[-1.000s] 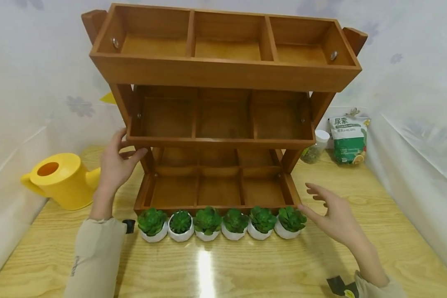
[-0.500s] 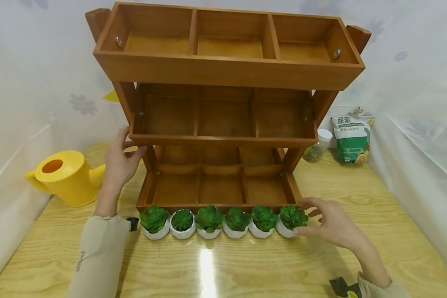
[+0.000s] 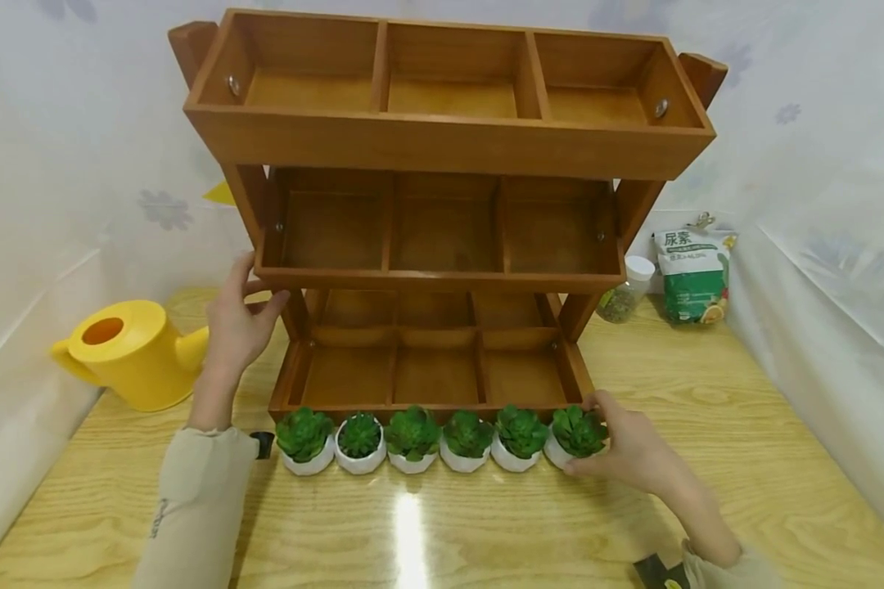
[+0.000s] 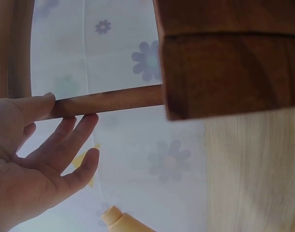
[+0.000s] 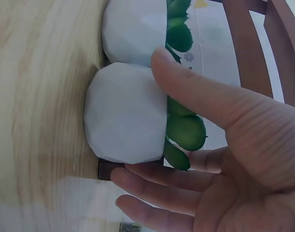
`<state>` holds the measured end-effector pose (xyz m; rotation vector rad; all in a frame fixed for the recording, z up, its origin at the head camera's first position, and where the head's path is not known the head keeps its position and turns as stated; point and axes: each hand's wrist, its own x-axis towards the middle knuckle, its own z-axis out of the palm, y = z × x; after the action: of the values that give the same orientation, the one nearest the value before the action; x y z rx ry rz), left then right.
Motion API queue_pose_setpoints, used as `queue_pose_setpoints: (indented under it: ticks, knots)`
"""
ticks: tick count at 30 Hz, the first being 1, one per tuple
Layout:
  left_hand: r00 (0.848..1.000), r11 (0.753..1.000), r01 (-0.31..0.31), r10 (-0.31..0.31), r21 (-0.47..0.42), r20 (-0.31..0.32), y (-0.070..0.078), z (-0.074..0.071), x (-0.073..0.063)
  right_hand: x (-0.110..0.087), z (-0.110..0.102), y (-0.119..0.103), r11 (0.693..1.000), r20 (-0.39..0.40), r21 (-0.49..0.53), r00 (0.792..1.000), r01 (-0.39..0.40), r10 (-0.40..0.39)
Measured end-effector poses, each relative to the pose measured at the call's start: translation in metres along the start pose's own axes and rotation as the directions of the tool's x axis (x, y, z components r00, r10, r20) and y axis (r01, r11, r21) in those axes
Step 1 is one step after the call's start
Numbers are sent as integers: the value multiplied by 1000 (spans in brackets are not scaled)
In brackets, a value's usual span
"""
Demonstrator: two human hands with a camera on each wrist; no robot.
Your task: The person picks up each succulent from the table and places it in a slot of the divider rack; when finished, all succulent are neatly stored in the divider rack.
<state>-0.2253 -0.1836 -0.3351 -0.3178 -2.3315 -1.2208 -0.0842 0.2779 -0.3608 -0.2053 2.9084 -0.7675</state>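
A brown wooden plant stand with three compartmented tiers stands on the table. My left hand is at its left side under the middle tier. In the left wrist view its thumb and fingertips pinch a wooden slat of the stand. Along the stand's front edge sits a row of several green succulents in faceted white pots. My right hand holds the rightmost potted succulent, thumb in front and fingers on its right and far side. In the right wrist view the white pot sits between thumb and fingers.
A yellow watering can stands at the left, its spout near my left forearm. Behind the stand on the right are a white-capped jar and a green and white bag. White patterned sheeting encloses the table.
My right hand has come in from the right and closed around the rightmost potted succulent. My left hand stays at the stand's side.
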Motion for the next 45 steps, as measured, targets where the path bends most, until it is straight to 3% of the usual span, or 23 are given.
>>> queue_pose_setpoints:
  ticks: [6, 23, 30, 35, 45]
  knots:
    - [1000, 1000, 21, -21, 4, 2, 0, 0, 0, 0, 4, -5, 999, -16, -4, 999, -42, 42]
    - [1000, 1000, 12, -12, 8, -8, 0, -2, -1, 0, 3, -4, 999, -5, 31, 1000, -9, 10]
    - [1000, 1000, 21, -21, 14, -4, -1, -3, -2, 0, 3, -3, 996, -9, 83, 999, -43, 44]
    - [1000, 1000, 22, -22, 17, -6, 0, -2, -2, 0, -9, -3, 987, 22, 147, 998, -67, 64]
    - [1000, 1000, 16, -16, -5, 0, 1, -2, -3, 7, -26, -10, 970, -68, 241, 998, 22, -6]
